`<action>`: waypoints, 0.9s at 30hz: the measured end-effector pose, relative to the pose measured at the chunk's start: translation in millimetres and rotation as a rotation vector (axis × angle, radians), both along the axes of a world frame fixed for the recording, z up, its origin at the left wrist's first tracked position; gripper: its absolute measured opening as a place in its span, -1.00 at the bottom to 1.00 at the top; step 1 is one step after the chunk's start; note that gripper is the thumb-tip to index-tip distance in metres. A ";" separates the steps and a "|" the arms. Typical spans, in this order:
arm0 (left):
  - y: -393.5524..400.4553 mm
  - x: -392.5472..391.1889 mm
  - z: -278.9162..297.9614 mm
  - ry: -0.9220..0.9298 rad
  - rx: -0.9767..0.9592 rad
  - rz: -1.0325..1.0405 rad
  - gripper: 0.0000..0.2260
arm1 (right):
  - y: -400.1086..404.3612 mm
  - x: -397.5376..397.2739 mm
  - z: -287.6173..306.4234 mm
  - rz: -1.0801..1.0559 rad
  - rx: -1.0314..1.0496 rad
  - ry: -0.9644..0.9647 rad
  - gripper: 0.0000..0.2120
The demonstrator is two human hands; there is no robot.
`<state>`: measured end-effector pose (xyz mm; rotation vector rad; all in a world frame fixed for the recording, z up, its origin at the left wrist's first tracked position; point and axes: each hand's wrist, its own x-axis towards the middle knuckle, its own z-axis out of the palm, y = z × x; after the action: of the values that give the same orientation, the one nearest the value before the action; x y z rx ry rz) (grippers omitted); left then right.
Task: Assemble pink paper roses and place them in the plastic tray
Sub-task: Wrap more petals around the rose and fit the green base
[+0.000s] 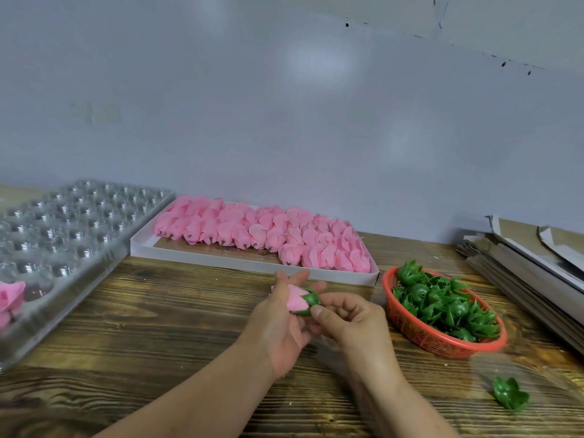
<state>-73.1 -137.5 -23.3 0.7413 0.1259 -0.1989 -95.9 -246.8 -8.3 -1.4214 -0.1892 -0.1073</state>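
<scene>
Sitting at the bench's (158,327) left edge, a clear plastic tray (72,222) holds one pink rose (11,297). Next, a white box (252,267) of pink blooms. Centre, the left hand (281,320) cradles a rose bud (297,300) with loosely spread fingers; the right hand (354,324) pinches its green calyx (311,301). Rightward: red basket (420,336), cardboard stack (524,267).

One view only, from a camera on the person's head. It looks forward and down across the table (158,311) toward a grey wall (284,105), which fills the upper half. The hands, left (281,324) and right (354,324), sit close below the lens, low and just right of centre, with both forearms running in from the bottom edge. The wide angle bends the table's far edge and stretches things out to either side of the hands.
</scene>
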 end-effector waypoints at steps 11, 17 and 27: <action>1.4 -1.4 -0.7 0.017 0.038 -0.021 -0.61 | -4.7 3.9 -1.7 -0.046 -0.117 -0.093 -0.76; -1.4 -4.6 -2.1 0.088 -0.011 -0.091 -0.58 | -2.1 3.5 -6.4 -0.009 -0.278 -0.163 -0.57; 2.2 -4.4 1.0 0.097 -0.069 -0.160 -0.58 | -6.4 3.8 -5.1 -0.056 -0.458 -0.371 -0.60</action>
<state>-77.5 -135.3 -22.2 0.6735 0.1515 -0.3900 -92.1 -253.1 -13.5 -1.8555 -0.5049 -0.3947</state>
